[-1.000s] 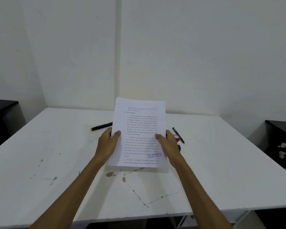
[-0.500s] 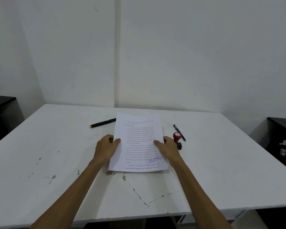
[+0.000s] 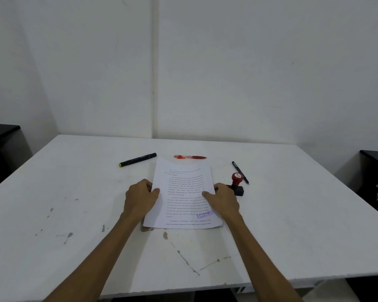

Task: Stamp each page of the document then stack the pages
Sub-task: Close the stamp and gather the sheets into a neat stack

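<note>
A stack of printed pages [image 3: 183,192] lies nearly flat in the middle of the white table [image 3: 292,214]. The top page carries a purple stamp mark near its lower right corner. My left hand [image 3: 140,198] grips the stack's left edge, thumb on top. My right hand [image 3: 223,199] grips the right edge the same way. A red-topped stamp [image 3: 236,180] on a black base stands just right of my right hand, untouched.
A black marker with a yellow end [image 3: 138,159] lies beyond the pages at the left. A red pen [image 3: 190,157] lies just past the top edge. A thin black pen [image 3: 240,172] lies behind the stamp. Dark furniture stands at both sides of the table.
The pages came down from a raised, tilted hold to the table surface. Both hands kept their grip on the side edges. The red pen behind the pages came into sight.
</note>
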Action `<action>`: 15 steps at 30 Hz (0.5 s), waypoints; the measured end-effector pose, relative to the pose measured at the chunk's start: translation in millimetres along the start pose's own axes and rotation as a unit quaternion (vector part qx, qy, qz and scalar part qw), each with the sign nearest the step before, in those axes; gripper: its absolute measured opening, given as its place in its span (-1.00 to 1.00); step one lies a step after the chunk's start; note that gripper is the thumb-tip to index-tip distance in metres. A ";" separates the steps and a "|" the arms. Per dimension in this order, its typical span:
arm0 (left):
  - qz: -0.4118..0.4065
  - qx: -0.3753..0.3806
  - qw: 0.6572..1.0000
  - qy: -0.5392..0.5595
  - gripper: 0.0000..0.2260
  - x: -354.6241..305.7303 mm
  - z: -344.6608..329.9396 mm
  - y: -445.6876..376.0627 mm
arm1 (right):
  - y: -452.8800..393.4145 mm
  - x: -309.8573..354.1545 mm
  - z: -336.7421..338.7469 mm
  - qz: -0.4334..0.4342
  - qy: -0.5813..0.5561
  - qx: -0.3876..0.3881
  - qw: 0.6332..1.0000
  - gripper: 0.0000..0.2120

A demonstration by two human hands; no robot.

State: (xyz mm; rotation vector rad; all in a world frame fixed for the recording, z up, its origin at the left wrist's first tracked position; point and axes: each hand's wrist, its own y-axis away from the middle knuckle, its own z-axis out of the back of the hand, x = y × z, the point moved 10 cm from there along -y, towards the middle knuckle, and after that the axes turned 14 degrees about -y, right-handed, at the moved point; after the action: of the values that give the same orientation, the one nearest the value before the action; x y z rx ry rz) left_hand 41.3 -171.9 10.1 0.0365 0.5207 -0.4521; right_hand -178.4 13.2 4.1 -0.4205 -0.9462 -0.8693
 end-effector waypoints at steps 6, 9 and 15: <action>0.000 -0.014 1.000 -0.010 -0.80 2.2 -4.2 -0.1 | 3.8 0.8 2.9 0.007 0.049 -0.029 0.998 -0.68; 0.002 -0.024 1.000 -0.017 -0.78 2.1 -2.9 -0.3 | 5.4 1.9 5.6 0.010 0.054 -0.040 0.998 -0.67; 0.004 -0.032 0.999 -0.022 -0.75 3.7 -5.8 -1.7 | 8.7 0.5 9.6 0.013 0.071 -0.052 0.996 -0.67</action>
State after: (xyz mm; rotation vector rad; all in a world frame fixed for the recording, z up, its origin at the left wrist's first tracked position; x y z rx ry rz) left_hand 40.6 -174.0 3.4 -0.0320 0.4902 -0.4272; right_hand -176.3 24.6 10.1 -0.4537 -0.7662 -0.9160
